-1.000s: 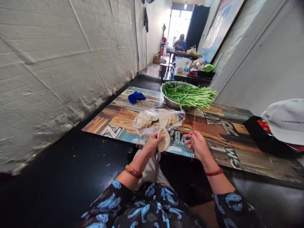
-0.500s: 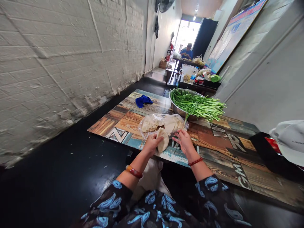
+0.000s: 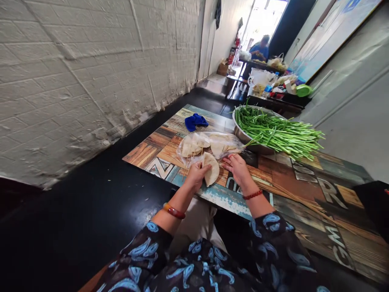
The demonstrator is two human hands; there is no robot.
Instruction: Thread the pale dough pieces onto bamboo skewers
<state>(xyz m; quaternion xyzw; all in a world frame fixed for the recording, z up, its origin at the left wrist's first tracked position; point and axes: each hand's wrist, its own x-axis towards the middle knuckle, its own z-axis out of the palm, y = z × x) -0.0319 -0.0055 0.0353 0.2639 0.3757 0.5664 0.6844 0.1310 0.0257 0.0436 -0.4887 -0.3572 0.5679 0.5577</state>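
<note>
My left hand (image 3: 196,175) is closed on a pale, thin flatbread (image 3: 211,170), folded into a half-round, with the thumb across its near face. Thin wooden sticks (image 3: 186,169) show beside these fingers; whether the hand grips them too I cannot tell. To the right of the flatbread is my right hand (image 3: 237,167), its fingers apart and bent toward it, with nothing clearly seen in them. Just beyond both hands lies a clear plastic bag (image 3: 240,142) with more folded flatbreads (image 3: 221,144) in it. A metal bowl (image 3: 238,129) heaped with green chives (image 3: 279,132) stands behind, to the right.
Long thin skewers (image 3: 293,197) lie across the patterned wooden table (image 3: 273,162) at the right. A blue cloth (image 3: 195,121) rests near its far left edge. Farther back, a person (image 3: 260,49) sits at another table with bags and bottles. A white brick wall (image 3: 91,69) runs along the left.
The view has shifted, so the table and bowl appear larger and farther right. The left hand still holds the folded flatbread, now turned slightly more face-on. The right hand stays close beside it.
</note>
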